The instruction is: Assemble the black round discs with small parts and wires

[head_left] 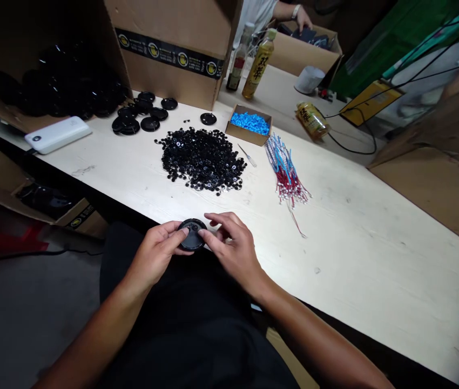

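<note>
My left hand (159,246) is closed on a black round plastic cover (191,243), with the thumb over its rim and the fingers behind. The cover's hollow inner side faces up, and small round features show near its upper part. My right hand (231,237) touches the cover's right side with its thumb tip. Its index finger is lifted apart from the thumb, and the other fingers are half curled and partly hidden. Beyond both hands, a large heap of small black round parts (203,159) lies on the table (335,237).
Several black round covers (149,123) lie before a cardboard box (168,81). A white power bank (58,135) is at left. Right of the heap are a thin pointed tool (248,155), a box of blue pieces (249,124) and wire bundles (288,173). Bottles (260,64) stand behind; a co-worker's hand (304,19) is farther back.
</note>
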### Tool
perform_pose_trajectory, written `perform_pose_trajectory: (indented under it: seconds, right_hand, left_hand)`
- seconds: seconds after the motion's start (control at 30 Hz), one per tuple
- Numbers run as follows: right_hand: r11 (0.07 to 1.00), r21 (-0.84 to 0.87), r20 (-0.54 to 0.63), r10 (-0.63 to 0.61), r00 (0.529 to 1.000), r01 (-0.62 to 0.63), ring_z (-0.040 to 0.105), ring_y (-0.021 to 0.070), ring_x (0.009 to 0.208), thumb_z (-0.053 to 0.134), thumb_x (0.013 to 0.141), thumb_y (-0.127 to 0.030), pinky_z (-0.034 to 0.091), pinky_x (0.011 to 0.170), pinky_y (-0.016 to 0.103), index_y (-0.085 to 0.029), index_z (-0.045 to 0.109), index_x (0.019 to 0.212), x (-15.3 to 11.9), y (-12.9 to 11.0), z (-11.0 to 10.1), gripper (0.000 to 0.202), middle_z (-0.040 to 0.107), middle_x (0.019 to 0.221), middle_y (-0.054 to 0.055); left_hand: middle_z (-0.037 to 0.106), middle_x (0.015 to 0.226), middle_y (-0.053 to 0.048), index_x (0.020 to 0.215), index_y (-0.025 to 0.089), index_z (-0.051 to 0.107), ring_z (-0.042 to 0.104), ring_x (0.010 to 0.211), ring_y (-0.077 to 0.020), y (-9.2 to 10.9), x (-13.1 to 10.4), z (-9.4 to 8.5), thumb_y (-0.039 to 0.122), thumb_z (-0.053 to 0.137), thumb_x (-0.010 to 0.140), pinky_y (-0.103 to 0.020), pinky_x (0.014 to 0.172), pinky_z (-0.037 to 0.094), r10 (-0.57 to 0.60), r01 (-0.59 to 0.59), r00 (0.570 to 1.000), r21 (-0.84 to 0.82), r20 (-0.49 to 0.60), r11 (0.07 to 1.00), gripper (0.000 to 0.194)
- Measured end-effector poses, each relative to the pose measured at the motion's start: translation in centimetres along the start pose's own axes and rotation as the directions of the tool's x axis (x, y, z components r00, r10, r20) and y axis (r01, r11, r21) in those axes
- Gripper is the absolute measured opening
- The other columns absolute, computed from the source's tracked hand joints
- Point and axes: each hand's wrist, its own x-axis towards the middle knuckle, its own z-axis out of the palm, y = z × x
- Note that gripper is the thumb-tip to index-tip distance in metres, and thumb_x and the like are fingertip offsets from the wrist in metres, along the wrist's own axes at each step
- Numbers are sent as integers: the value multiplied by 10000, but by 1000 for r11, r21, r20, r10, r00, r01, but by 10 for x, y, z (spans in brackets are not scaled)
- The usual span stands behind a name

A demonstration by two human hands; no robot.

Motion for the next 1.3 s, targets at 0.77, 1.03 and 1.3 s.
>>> perform_pose_trajectory:
  seconds: [0.77, 1.03, 1.3]
  right_hand:
    - [743, 380, 314, 456, 833, -550, 465, 91, 558, 877, 787, -478, 338, 509, 241, -168, 752, 908, 10, -2, 1, 356, 635, 710, -25]
    - [688, 399, 343, 501, 794, -606, 480, 84, 534, 884, 787, -461, 338, 493, 228, -177, 736, 883, 13, -1, 3, 335, 632, 693, -30]
    - [698, 392, 298, 520, 801, -599, 477, 89, 524, 867, 750, -452, 342, 499, 243, -179, 707, 804, 16, -5, 9, 321, 640, 663, -29]
  left_hand:
    - [831, 992, -77, 1090, 164, 829, 777, 896, -214, -5, 1, -1, 436, 829, 907, -292, 748, 685, -4, 2, 997, 21, 74, 1000, 328]
    - [833, 957, -75, 1066, 155, 836, 777, 845, -200, -6, 2, -1, 431, 846, 885, -274, 719, 674, -13, 13, 998, -2, 54, 1000, 330]
    - [829, 964, -79, 1083, 152, 829, 780, 865, -210, -8, 4, -4, 423, 824, 909, -293, 744, 680, -20, 18, 997, 22, 71, 1000, 322]
